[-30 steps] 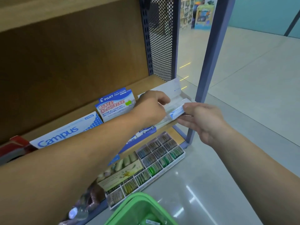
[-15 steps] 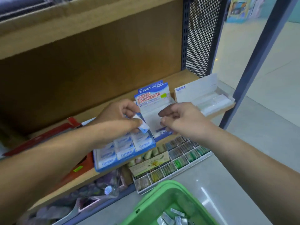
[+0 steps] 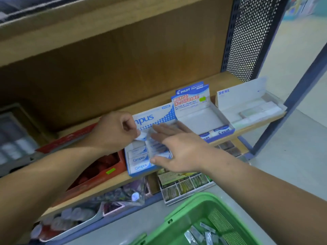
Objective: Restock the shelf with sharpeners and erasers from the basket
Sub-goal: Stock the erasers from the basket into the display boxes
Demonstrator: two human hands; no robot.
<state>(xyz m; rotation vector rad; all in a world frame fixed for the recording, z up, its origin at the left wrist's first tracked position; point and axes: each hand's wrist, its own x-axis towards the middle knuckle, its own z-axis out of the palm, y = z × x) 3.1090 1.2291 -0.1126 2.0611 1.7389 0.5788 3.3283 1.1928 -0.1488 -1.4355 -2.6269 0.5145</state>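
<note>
A small white eraser (image 3: 142,137) is pinched at the fingertips of the left hand (image 3: 115,132), just over the back of the blue Campus box (image 3: 138,162); I think it is held there to drop into a gap in the rows; the other left fingers are curled in; the right hand (image 3: 178,151) is flat and spread wide, pressing on the erasers in the box, likely to keep them tidy; at two o'clock from that box sits the Pilot box (image 3: 198,119), nearly bare; at five o'clock is the green basket (image 3: 178,216) with more packets (image 3: 203,232); the boxes stand on the wooden shelf (image 3: 150,101).
</note>
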